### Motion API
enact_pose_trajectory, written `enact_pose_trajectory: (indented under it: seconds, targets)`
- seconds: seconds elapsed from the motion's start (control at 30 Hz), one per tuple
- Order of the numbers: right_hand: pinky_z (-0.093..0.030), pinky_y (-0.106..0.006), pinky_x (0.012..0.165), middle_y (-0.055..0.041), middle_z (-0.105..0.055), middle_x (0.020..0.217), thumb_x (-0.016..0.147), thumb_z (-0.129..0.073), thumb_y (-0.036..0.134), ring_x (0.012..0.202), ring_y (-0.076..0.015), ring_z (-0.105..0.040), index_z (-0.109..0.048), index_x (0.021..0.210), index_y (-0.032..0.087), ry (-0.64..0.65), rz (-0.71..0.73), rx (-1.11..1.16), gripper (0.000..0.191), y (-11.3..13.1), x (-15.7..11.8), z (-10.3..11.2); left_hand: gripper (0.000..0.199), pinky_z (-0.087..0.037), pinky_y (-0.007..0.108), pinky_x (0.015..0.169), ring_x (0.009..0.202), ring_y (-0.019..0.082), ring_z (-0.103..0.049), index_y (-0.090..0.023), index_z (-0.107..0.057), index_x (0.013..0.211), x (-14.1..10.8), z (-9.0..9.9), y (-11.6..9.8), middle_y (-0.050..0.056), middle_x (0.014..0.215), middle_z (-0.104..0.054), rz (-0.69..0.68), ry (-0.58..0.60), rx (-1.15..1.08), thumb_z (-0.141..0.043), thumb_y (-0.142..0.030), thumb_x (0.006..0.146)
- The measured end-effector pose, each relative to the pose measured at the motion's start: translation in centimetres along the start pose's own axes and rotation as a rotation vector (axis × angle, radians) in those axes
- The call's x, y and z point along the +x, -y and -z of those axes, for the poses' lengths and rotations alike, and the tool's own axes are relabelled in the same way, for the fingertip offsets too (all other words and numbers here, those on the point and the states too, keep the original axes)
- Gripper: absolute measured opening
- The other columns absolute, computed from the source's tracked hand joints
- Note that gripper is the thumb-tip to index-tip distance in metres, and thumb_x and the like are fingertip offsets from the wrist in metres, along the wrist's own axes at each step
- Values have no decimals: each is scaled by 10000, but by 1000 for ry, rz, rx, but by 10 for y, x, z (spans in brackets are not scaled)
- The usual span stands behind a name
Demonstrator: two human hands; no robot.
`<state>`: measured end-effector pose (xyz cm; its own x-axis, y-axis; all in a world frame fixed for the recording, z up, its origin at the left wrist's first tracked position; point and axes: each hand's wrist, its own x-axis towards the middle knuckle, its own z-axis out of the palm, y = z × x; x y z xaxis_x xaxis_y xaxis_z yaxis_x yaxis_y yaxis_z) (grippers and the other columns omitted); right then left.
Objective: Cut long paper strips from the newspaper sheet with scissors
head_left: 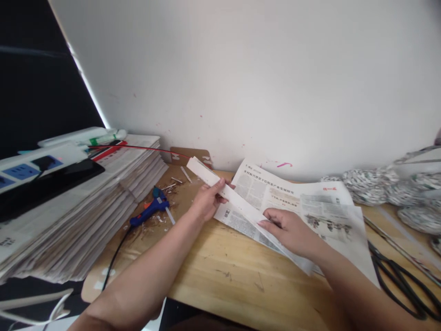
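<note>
A long, flat folded paper strip (241, 205) slants down to the right above the desk. My left hand (209, 198) is closed round it near its upper end, thumb on top. Farther down the strip, my right hand (284, 228) pinches its edge between thumb and fingers. The strip's lower right end is partly hidden by my right hand and forearm. Beneath and behind it, printed newspaper sheets (282, 191) lie spread on the wooden desk (220, 276).
At the left stands a tall newspaper stack (138, 184) with a power strip (44, 163) on top. A blue glue gun (149, 211) lies among scraps. Black scissors (399, 276), a thin rod (396, 246) and bundled paper cords (375, 184) are at the right. A wall rises behind.
</note>
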<state>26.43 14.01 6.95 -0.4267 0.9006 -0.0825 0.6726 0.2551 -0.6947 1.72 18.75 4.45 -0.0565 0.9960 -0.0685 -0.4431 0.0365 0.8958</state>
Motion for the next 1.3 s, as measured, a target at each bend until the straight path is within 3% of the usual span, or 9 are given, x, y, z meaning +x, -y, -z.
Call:
enact_pose_trajectory:
  seconds: [0.27,0.43,0.87,0.97,1.07,1.2,1.27,1.3]
  targets:
    - [-311,-297,606,37,-455,667,939,-548,431,638,-155,-427,-464,715,226,212,-32,10,315,-8,3,5,391,-273,195,361,685,168,-720,-179,-673,986,10,10,-20,66,838,-767,-104,-199,-54,-754,-522,820]
    - [-296,-287,600,45,-419,669,953,-553,448,635,-140,-393,-440,740,223,287,-13,38,330,-13,3,13,339,-235,182,356,614,150,-709,-179,-613,937,13,11,-25,37,717,-729,-123,-274,-101,-670,-512,906]
    - [-283,-263,551,59,-408,646,882,-670,398,603,-114,-368,-425,715,210,454,31,58,352,-25,2,16,260,-218,167,333,575,113,-683,-190,-565,864,5,-1,-27,-12,665,-655,-87,-311,-190,-599,-421,980]
    - [-345,-259,581,34,-529,715,844,-716,402,652,-130,-469,-530,786,204,441,32,135,277,-25,3,10,279,-211,166,331,580,118,-679,-194,-550,844,3,-3,-25,-19,644,-624,-90,-293,-166,-627,-437,959]
    - [-455,-276,631,-12,-647,829,887,-649,467,728,-168,-613,-590,922,204,421,0,264,271,-23,5,-1,292,-264,173,352,647,151,-698,-184,-608,892,3,-4,-22,25,747,-685,-118,-244,-104,-716,-455,885]
    - [-535,-301,574,-9,-642,787,934,-526,518,613,-158,-643,-544,904,214,330,-81,419,306,-23,10,-9,330,-485,180,601,884,144,-684,-214,-678,1022,-14,-8,-33,37,1021,-718,-305,-274,-16,-850,-289,751]
    - [-543,-298,551,-2,-637,767,930,-526,504,572,-146,-626,-531,908,221,255,-106,458,283,-26,12,-9,310,-492,180,678,880,118,-642,-249,-688,987,-42,-12,-44,-2,970,-685,-471,-347,3,-863,-283,732]
    - [-537,-290,540,1,-633,749,927,-534,494,558,-141,-617,-533,900,222,223,-113,467,273,-28,14,-9,248,-515,225,690,838,141,-634,-242,-711,970,-60,-15,-50,19,915,-673,-574,-289,82,-829,-340,776]
